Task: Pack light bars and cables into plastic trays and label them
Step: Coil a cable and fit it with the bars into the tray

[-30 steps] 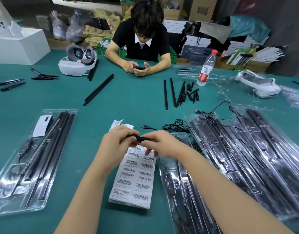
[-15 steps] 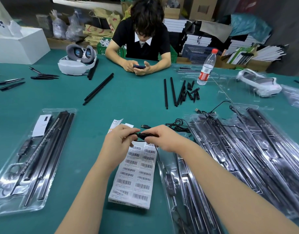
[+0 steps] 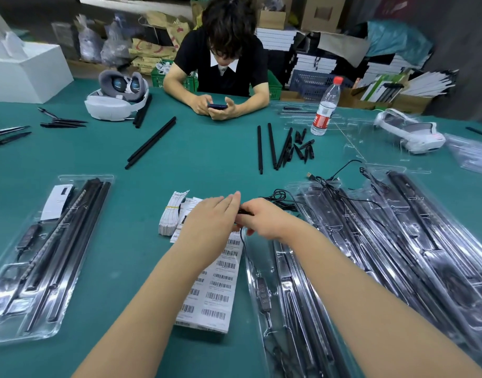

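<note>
My right hand (image 3: 264, 218) pinches a small black cable end (image 3: 245, 212) above the top of a clear plastic tray (image 3: 255, 309) that holds light bars and an inline controller (image 3: 262, 291). My left hand (image 3: 207, 223) lies beside it with straight fingers, touching the cable end over a sheet of barcode labels (image 3: 218, 290). A loose black cable (image 3: 283, 199) trails right from the hands. On the left lies a packed, labelled tray (image 3: 47, 252).
Overlapping packed trays (image 3: 398, 241) fill the right side. Loose black bars (image 3: 151, 143) and short black parts (image 3: 289, 147) lie mid-table, near a water bottle (image 3: 325, 107). Two white headsets (image 3: 116, 98) (image 3: 410, 130) sit farther back. A person sits opposite with a phone (image 3: 217, 106). A banded label stack (image 3: 170, 214) lies by my left hand.
My left hand's fingers have straightened from their pinch on the cable end. Both hands have shifted slightly right and forward; my right hand keeps its grip.
</note>
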{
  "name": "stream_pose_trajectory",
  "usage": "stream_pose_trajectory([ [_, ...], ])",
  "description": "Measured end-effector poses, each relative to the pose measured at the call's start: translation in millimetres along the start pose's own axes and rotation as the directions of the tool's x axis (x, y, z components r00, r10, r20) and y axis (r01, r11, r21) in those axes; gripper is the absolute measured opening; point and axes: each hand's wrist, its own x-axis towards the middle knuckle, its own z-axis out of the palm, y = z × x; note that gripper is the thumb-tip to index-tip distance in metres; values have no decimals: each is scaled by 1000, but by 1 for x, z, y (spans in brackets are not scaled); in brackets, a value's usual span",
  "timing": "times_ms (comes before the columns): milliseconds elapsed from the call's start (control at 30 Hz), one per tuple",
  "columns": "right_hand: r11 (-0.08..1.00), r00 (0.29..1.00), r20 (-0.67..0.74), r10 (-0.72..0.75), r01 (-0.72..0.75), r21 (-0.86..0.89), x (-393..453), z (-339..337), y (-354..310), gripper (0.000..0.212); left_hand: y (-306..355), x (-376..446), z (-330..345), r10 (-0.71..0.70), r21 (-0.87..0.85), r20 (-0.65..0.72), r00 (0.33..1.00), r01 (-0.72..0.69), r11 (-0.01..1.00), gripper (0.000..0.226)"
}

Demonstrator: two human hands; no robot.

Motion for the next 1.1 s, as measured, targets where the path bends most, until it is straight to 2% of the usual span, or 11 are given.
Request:
stream_pose_trajectory([
  [67, 999, 1000, -11, 5, -4, 46, -1, -1, 2, 24, -2, 10, 1, -30, -46, 121, 992, 36, 998, 64],
  [167, 996, 999, -41, 6, -2, 92, -2, -2, 9, 22, -2, 19, -4, -51, -40, 218, 975, 61, 997, 45],
  [333, 957, 997, -69, 28, -7, 289, -7, 3, 16, 22, 2, 27, -8, -129, -160, 310, 942, 185, 970, 30],
  [400, 910, 993, -105, 57, -8, 415, -7, 4, 16, 16, 1, 29, -9, -168, -185, 321, 932, 235, 954, 25],
  [467, 876, 990, -121, 69, -2, 483, -8, 5, 16, 11, -2, 28, -10, -204, -280, 326, 923, 300, 912, 21],
  [600, 879, 984, -160, 79, 7, 477, -8, 9, 13, 13, -7, 26, -8, -260, -474, 338, 905, 402, 784, 16],
  [833, 868, 961, -248, 126, 14, 497, -4, 14, 13, 13, -1, 21, 5, -290, -590, 424, 858, 504, 630, 18],
  [1100, 862, 956, -277, 99, 57, 503, -3, 15, 21, 14, -2, 20, -3, -158, -555, 484, 861, 441, 706, 20],
])
